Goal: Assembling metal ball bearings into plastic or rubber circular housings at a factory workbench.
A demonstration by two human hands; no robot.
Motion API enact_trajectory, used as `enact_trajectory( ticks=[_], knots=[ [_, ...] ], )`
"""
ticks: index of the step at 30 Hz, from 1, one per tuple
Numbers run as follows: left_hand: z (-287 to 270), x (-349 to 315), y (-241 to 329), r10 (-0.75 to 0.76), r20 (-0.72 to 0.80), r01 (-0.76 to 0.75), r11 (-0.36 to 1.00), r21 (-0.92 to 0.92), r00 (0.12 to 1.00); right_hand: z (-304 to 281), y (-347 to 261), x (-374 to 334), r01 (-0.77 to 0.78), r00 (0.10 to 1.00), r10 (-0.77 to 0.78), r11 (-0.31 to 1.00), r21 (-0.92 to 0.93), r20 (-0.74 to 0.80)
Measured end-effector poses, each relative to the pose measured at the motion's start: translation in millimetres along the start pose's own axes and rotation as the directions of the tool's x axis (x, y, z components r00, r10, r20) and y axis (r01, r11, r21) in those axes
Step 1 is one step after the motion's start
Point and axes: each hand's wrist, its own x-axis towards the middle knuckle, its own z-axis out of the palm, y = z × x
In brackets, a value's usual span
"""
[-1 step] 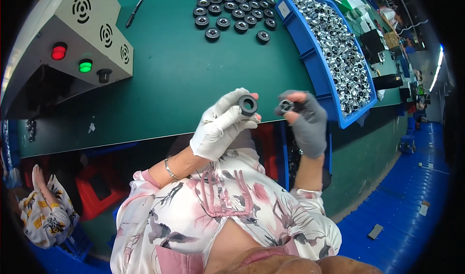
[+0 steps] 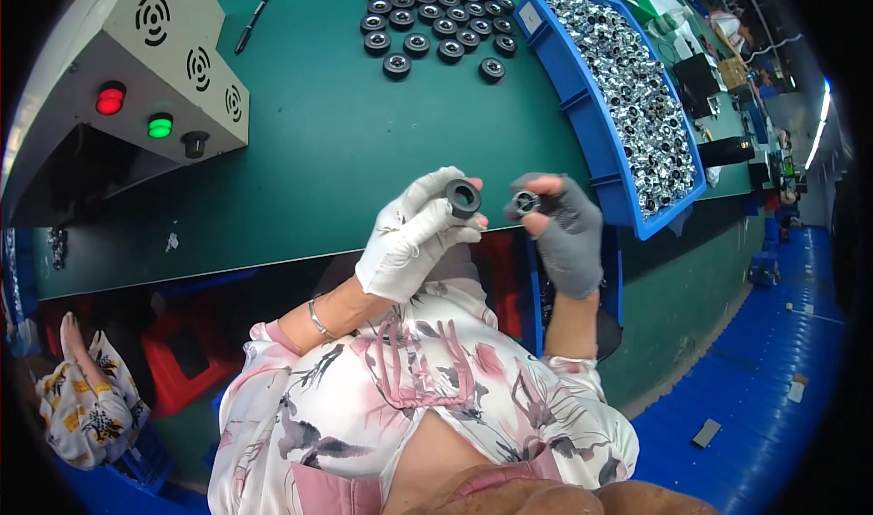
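Observation:
My left hand (image 2: 400,247), in a white glove with bare fingertips, pinches a black ring (image 2: 459,211) with its round hole facing up. Just to its right, my right hand (image 2: 571,247), in a grey fingerless glove, grips a small round part (image 2: 526,204) with a silvery rim between thumb and fingers. A narrow gap separates the two pieces, above the near edge of the green table (image 2: 364,169). Farther back lie several black wheels (image 2: 450,51) with silvery centres. A blue bin (image 2: 587,124) full of shiny metal parts (image 2: 632,96) stands to the right.
At the left is a beige machine (image 2: 195,24) with a red light (image 2: 111,98), a green light (image 2: 160,126) and a black knob (image 2: 195,145). A black pen (image 2: 252,25) lies beyond it. Another person's patterned clothing (image 2: 86,415) shows at lower left, near a red stool (image 2: 182,360).
My right hand has shifted slightly left with the silvery-rimmed part, closer to the black ring. My left hand has barely moved.

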Motion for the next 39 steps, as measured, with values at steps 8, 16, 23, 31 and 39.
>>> enact_trajectory(
  ticks=[8, 16, 23, 31, 39],
  knots=[
    [3, 4, -7, 0.159, -0.072, -0.156, 0.987, 0.045, 0.985, 47, 23, -10, 0.015, 0.996, 0.002, 0.982, 0.187, -0.088],
    [13, 8, -7, 0.125, -0.181, -0.107, 0.989, 0.106, 0.975, 62, 17, -10, 0.227, 0.948, -0.232, 0.973, -0.047, -0.216],
    [16, 0, 4, -0.051, -0.025, 0.053, 0.996, 0.067, 0.998, 44, 21, 9, 0.594, 0.77, -0.62, 0.609, -0.525, 0.152],
    [13, -1, 5, -0.055, 0.004, 0.055, 0.996, 0.065, 0.998, 41, 25, 8, 0.48, 0.868, -0.489, 0.783, -0.396, 0.084],
    [25, -5, 7, 0.007, -0.006, -0.006, 0.993, 0.121, 1.0, 40, 29, 3, 0.52, 0.819, -0.566, 0.657, -0.546, 0.1]
  ],
)
